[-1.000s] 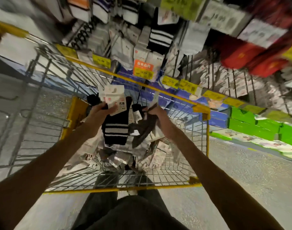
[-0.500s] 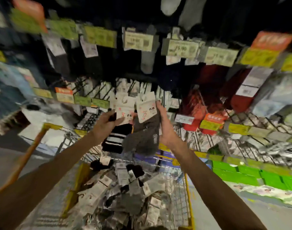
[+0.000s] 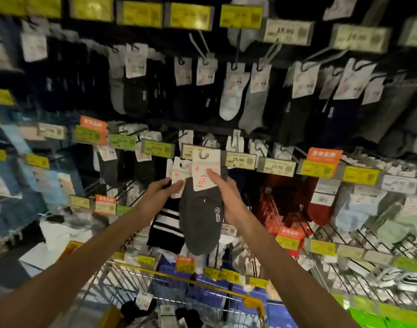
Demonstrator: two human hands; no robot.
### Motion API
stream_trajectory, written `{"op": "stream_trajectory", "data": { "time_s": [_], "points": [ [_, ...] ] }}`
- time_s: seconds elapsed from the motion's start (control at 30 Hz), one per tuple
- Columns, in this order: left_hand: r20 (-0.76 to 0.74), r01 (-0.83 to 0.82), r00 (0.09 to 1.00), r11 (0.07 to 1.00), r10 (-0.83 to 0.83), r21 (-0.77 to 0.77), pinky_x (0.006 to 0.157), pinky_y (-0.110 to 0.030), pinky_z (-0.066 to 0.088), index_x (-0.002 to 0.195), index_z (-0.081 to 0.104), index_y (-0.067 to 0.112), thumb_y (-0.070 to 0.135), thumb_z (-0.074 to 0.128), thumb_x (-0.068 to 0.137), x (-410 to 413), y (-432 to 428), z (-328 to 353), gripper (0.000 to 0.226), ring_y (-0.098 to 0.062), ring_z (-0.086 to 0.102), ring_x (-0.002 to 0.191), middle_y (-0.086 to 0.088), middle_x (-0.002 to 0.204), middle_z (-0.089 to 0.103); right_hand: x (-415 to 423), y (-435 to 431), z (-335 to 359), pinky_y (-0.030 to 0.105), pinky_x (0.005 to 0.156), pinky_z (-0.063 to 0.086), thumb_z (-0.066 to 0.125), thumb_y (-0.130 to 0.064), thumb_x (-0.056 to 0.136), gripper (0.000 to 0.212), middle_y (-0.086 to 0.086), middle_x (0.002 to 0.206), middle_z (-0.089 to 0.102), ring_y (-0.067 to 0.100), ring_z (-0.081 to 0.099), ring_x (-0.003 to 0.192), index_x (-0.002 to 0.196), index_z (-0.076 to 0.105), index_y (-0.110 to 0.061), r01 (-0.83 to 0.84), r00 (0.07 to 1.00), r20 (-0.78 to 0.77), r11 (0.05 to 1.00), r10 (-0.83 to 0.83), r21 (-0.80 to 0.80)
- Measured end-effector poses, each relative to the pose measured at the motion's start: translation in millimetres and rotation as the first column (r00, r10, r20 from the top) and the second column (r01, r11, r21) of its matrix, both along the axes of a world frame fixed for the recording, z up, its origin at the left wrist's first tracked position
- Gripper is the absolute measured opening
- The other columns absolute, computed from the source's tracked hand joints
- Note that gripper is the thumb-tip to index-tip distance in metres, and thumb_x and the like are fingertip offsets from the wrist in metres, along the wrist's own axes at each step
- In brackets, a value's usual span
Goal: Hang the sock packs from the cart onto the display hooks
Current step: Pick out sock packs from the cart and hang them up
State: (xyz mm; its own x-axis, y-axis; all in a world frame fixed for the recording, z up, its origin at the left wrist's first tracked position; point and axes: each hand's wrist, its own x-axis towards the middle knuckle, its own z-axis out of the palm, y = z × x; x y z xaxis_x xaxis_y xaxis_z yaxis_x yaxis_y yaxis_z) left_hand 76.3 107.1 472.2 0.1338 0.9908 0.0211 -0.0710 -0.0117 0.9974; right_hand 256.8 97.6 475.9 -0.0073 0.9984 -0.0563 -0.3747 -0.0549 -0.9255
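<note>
Pinching the grey sock pack [image 3: 200, 223] by its card, thumb on front, the right hand [image 3: 226, 195] holds the hanger cutout level w/ the price tags [image 3: 240, 159], prob. to slip it onto a hook. Left hand [image 3: 155, 194] grips the striped packs [image 3: 166, 223] by their cards, kept ready as next. Cart [image 3: 250, 301] sits below.

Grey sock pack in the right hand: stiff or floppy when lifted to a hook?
Probably floppy: the grey sock pack hangs limp below the right hand. Its card header looks flat and stiffer, so likely the better grip.

Price tags [image 3: 241, 159] and hung socks [image 3: 233, 95] crowding hooks
</note>
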Motion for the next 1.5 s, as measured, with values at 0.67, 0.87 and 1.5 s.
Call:
{"op": "stream_trajectory", "data": {
  "time_s": [0.67, 0.87, 1.5],
  "points": [
    [0.021, 0.157, 0.986, 0.964, -0.166, 0.215, 0.068, -0.006, 0.050, 0.115, 0.067, 0.025, 0.032, 0.072, 0.086, -51.5, 60.3, 127.2, 0.030, 0.006, 0.068, 0.088, 0.015, 0.101, 0.073, -69.6, 49.5, 130.4, 0.041, 0.095, 0.054, 0.056, -0.027, 0.098, 0.030, 0.011, 0.117, 0.069, 0.024, 0.067, 0.108, 0.123, 0.058, -0.009, 0.214, 0.952, 0.158, 0.938, -0.263, 0.272],
    [-0.001, 0.160, 0.987, 0.975, -0.162, 0.155, 0.073, -0.013, 0.052, 0.103, 0.071, 0.030, 0.035, 0.076, 0.082, -48.4, 75.5, 124.2, 0.023, -0.001, 0.068, 0.090, 0.013, 0.095, 0.075, -71.1, 68.3, 127.8, 0.043, 0.098, 0.052, 0.060, -0.032, 0.096, 0.035, 0.010, 0.113, 0.071, 0.023, 0.068, 0.105, 0.123, 0.060, -0.010, 0.228, 0.945, 0.189, 0.952, -0.266, 0.202],
    [-0.013, -0.053, 0.998, 0.960, 0.059, 0.275, 0.087, -0.023, 0.049, 0.107, 0.066, 0.028, 0.031, 0.076, 0.083, -152.6, 143.4, 119.0, 0.026, -0.001, 0.063, 0.094, 0.017, 0.094, 0.069, -145.2, 114.4, 135.0, 0.029, 0.073, 0.059, 0.068, -0.007, 0.089, 0.034, 0.011, 0.109, 0.073, 0.019, 0.072, 0.093, 0.121, 0.059, -0.010, 0.202, 0.971, 0.086, 0.961, -0.221, 0.188]
  ]
}}
